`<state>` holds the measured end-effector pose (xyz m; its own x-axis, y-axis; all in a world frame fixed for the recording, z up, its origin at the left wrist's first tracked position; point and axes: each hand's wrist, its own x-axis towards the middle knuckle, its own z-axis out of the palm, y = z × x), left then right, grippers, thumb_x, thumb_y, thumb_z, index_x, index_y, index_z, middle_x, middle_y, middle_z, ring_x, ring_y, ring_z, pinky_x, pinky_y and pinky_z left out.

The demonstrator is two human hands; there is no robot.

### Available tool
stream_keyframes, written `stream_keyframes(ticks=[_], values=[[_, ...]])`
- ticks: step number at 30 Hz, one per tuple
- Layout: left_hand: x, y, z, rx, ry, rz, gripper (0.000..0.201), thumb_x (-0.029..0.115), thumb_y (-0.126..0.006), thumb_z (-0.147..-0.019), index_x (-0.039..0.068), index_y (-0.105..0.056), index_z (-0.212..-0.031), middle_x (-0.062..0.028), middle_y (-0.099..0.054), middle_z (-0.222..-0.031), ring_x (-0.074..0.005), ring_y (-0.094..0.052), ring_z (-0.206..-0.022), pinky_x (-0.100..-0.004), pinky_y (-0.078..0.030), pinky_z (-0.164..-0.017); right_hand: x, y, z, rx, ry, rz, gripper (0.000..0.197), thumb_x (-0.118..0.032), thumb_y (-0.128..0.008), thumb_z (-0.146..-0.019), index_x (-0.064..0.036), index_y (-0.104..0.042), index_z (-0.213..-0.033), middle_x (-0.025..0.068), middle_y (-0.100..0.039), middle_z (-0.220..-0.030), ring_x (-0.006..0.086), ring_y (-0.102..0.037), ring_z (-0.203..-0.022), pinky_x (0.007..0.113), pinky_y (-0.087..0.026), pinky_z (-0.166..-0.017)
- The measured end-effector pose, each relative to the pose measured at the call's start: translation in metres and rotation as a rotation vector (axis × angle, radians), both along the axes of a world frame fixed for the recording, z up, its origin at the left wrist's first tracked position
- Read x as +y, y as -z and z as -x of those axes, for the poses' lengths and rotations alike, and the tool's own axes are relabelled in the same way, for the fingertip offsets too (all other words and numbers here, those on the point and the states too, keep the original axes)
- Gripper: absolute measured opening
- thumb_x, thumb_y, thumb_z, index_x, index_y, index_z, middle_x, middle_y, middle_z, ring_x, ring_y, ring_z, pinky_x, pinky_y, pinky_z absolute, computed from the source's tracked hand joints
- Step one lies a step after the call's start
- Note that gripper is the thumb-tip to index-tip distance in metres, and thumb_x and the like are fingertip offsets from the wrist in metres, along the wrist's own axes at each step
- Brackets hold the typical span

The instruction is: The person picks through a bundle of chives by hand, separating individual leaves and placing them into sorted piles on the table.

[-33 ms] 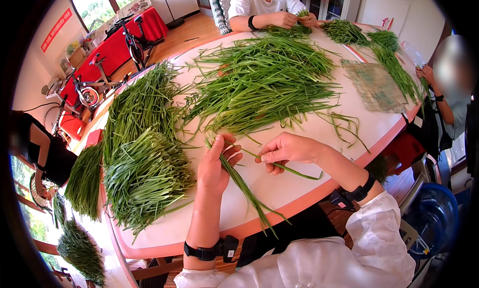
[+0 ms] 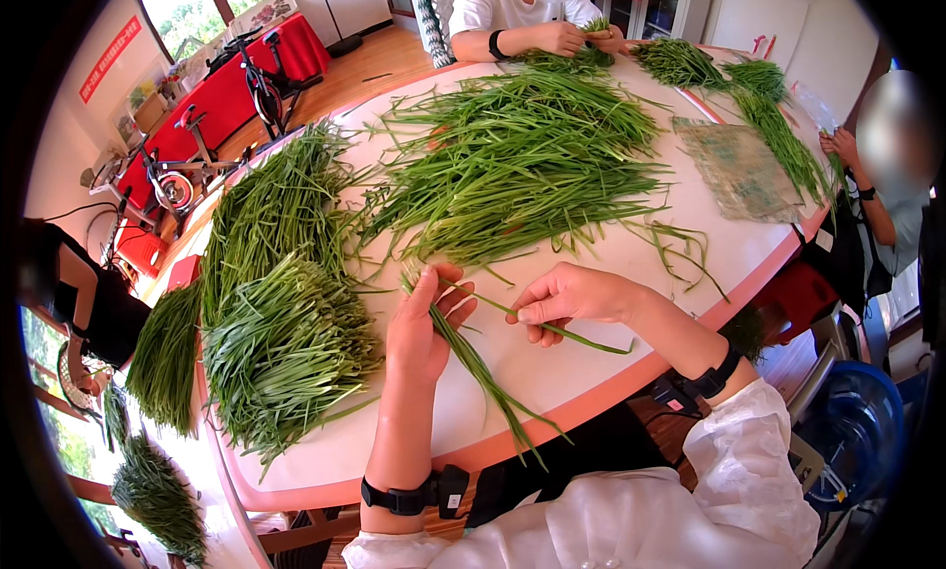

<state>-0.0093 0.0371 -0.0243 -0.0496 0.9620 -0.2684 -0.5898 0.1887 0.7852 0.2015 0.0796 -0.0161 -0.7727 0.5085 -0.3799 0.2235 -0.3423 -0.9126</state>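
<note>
My left hand (image 2: 419, 333) is closed around a thin bunch of garlic chives (image 2: 480, 377); pale stem ends stick out above the thumb and the green leaves trail toward the table's near edge. Between the thumb and fingers of my right hand (image 2: 570, 298) is pinched a single chive stalk (image 2: 601, 344), which stretches across from the left hand. Beyond both hands spreads a large loose heap of chives (image 2: 522, 165). To the left lies a neater stack of chives (image 2: 291, 347), its stem ends lined up, with more loose chives (image 2: 276, 204) behind it.
A few stray leaves (image 2: 680, 249) and a greenish woven cloth (image 2: 739, 170) lie at the right of the white table (image 2: 434, 441). Across it a person (image 2: 557, 27) holds chives; another person (image 2: 867, 175) is at the right. A blue tub (image 2: 852, 421) stands lower right, exercise bikes (image 2: 271, 86) far left.
</note>
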Motion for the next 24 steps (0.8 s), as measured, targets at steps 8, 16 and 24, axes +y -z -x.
stream_keyframes(ticks=[8, 16, 24], values=[[0.001, -0.001, 0.006, -0.165, 0.041, -0.007, 0.024, 0.027, -0.043, -0.093, 0.007, -0.048, -0.105, 0.0003, -0.044, -0.067, -0.0122, -0.045, -0.058, -0.0283, -0.044, -0.057, 0.016, 0.002, -0.027, -0.321, 0.212, -0.810, 0.020, -0.022, -0.058, -0.083, -0.0028, -0.063, -0.088, 0.0075, -0.062, -0.073, 0.0162, -0.059, -0.063, 0.028, -0.046, -0.059], [-0.002, 0.002, 0.008, -0.146, 0.106, 0.036, 0.026, 0.029, -0.048, -0.091, 0.008, -0.049, -0.106, 0.0033, -0.034, -0.064, -0.0068, -0.030, -0.051, -0.0214, -0.028, -0.045, 0.047, 0.020, 0.014, -0.564, 0.243, -1.511, 0.015, -0.013, -0.063, -0.071, -0.0083, -0.062, -0.085, 0.0058, -0.054, -0.081, 0.0255, -0.047, -0.084, 0.035, -0.043, -0.073], [-0.004, -0.001, 0.011, -0.147, 0.102, 0.052, 0.024, 0.023, -0.049, -0.090, 0.008, -0.048, -0.108, 0.0041, -0.032, -0.064, -0.0064, -0.029, -0.051, -0.0206, -0.027, -0.045, 0.066, 0.026, 0.026, -0.481, 0.254, -1.517, 0.011, -0.011, -0.063, -0.067, -0.0070, -0.062, -0.077, 0.0071, -0.058, -0.077, 0.0287, -0.050, -0.081, 0.035, -0.044, -0.069]])
